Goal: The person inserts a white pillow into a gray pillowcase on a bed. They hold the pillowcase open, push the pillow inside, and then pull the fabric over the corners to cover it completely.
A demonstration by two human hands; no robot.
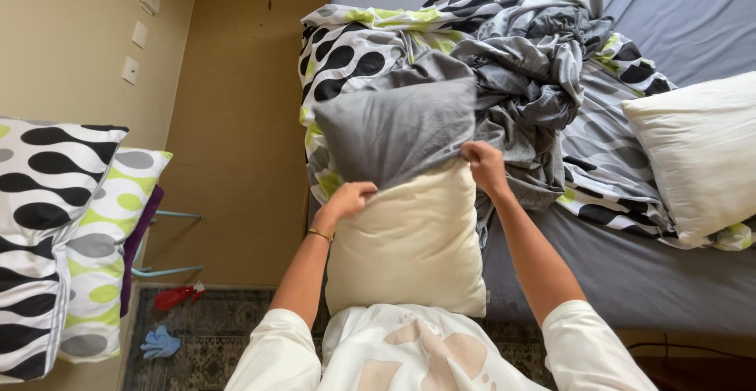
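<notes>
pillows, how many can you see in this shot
4. A cream pillow with a grey pillowcase, held by both hands; a white pillow on the bed at right; two patterned pillows stacked at left. Bedding may hide more.

**No packages, labels, signs or screens**

None to be seen anywhere in view: no package, no label, no sign, no screen.
</notes>
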